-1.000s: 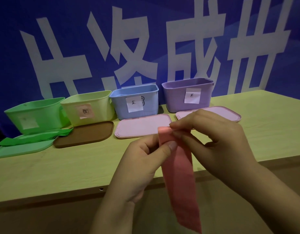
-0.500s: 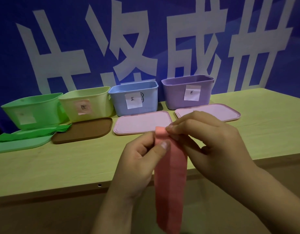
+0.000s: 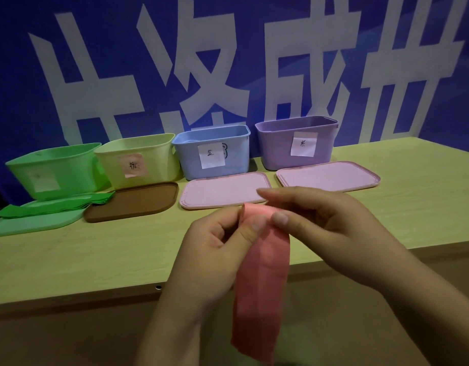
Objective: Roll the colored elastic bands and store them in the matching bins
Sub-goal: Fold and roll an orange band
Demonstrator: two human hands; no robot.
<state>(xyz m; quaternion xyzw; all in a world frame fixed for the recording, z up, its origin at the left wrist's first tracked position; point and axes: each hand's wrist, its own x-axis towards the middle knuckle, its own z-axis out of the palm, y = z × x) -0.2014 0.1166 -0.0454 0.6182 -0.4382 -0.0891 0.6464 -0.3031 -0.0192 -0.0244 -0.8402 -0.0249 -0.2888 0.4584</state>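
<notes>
Pale wooden bench [image 3: 69, 260] before blue banner [image 3: 254, 35] with white characters, left hand [image 3: 215, 249] and right hand [image 3: 333, 231] pinching pink elastic band [image 3: 262, 281]

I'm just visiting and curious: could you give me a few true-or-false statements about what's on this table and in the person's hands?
1. Both hands pinch the top of a pink band. True.
2. Four bins stand in a row at the back of the table. True.
3. The purple bin has its lid on. False: it is open, and a pink lid lies flat before it.
4. The green bands lie inside the blue bin. False: they lie on the table by the green bin.
5. The pink band is fully rolled. False: most of it hangs loose.
</notes>
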